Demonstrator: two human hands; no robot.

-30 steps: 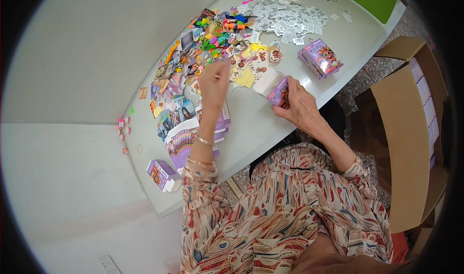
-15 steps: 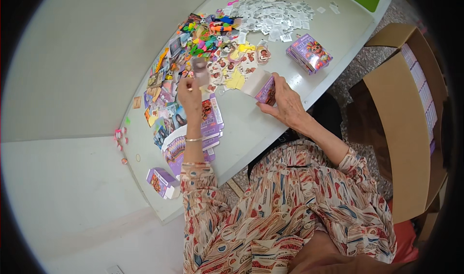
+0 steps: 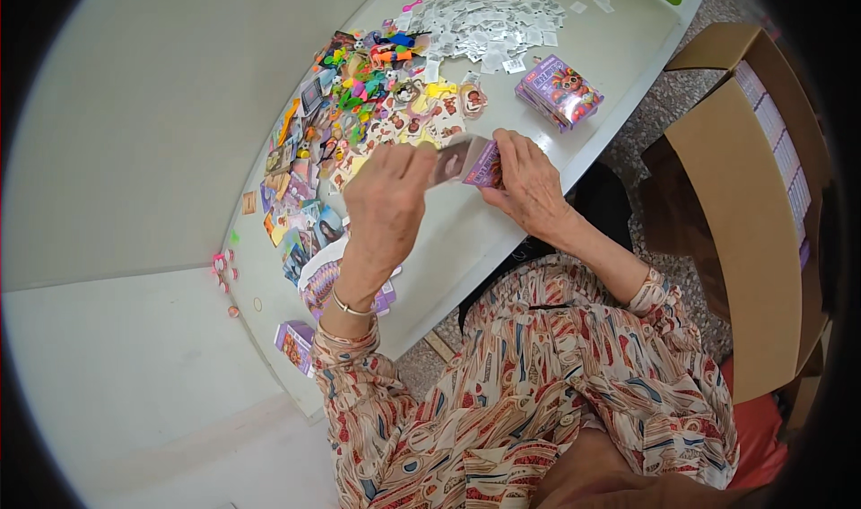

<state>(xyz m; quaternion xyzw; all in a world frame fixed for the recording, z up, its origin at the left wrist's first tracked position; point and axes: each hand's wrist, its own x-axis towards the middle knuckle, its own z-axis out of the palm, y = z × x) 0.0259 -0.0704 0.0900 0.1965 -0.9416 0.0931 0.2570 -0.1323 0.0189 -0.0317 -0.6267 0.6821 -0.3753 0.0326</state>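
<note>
My right hand (image 3: pixel 531 179) grips a small purple box (image 3: pixel 484 166) whose flap end faces my left hand. With its fingers pinched, my left hand (image 3: pixel 389 191) holds a small card (image 3: pixel 451 161) with a dark picture right at that end of the box. Whether the card's tip is inside the box, I cannot tell. Beneath my left forearm lie fanned, flat purple cartons (image 3: pixel 325 280), partly hidden. Beyond my hands are stickers (image 3: pixel 421 125) with red-brown figures, a heap of small colourful toys (image 3: pixel 363 78) and picture cards (image 3: pixel 330 226).
White packets (image 3: pixel 489 20) are piled at the far side of the table (image 3: pixel 457 258). A stack of purple boxes (image 3: pixel 560 92) stands beyond my right hand. One purple box (image 3: pixel 294 343) sits at the near left. An open cardboard carton (image 3: pixel 735 231) with rows of boxes stands at the right.
My left hand has moved right from the toy and card heap, bringing the card to the box. My right hand still holds the box, now slightly farther left.
</note>
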